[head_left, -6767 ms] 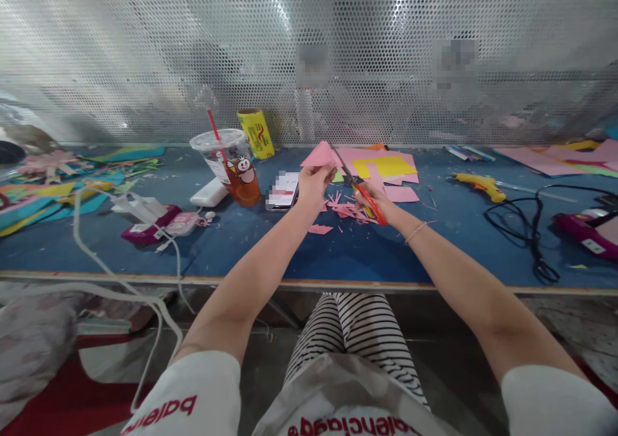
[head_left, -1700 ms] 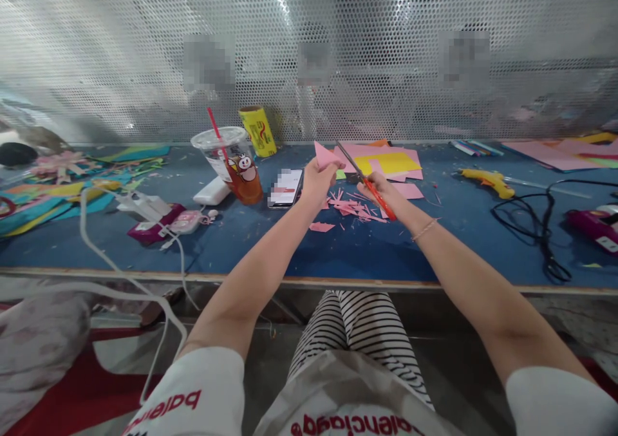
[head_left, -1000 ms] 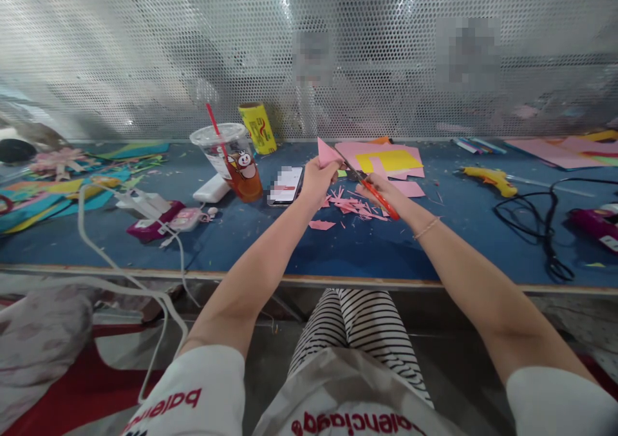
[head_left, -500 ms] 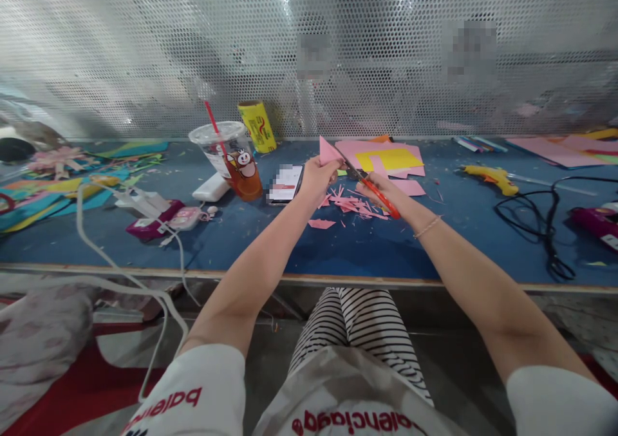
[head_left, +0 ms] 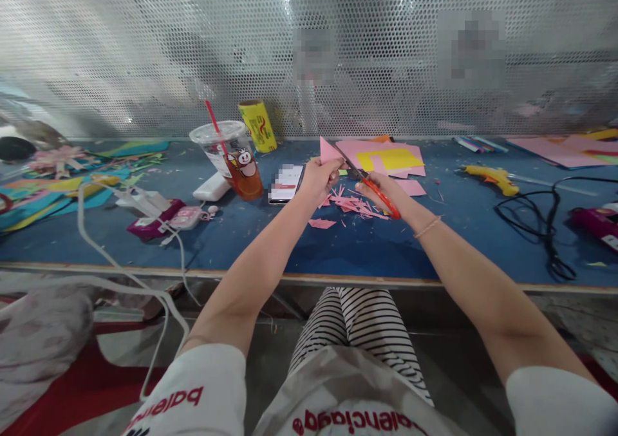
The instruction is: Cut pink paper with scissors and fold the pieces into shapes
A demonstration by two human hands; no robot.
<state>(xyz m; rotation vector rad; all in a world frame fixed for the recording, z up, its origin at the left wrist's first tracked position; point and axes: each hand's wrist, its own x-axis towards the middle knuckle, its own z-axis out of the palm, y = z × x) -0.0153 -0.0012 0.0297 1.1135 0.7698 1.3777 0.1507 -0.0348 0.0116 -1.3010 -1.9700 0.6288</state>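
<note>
A small pink paper piece stands up from the fingers of my left hand, which pinches it. My right hand is closed on red-handled scissors, whose blades point up and left to the edge of that paper. Below and between the hands lie thin pink paper cuttings, with a larger pink scrap nearer the front. Behind the scissors, pink sheets lie with a yellow sheet on top.
Left of my hands are a phone, a cup with a straw, a yellow roll, a white power bank and white cables. At right lie a yellow glue gun and a black cable. A perforated metal panel stands behind.
The scissor blades look slightly more open and shifted a little against the pink paper. Both hands have otherwise stayed in nearly the same place.
</note>
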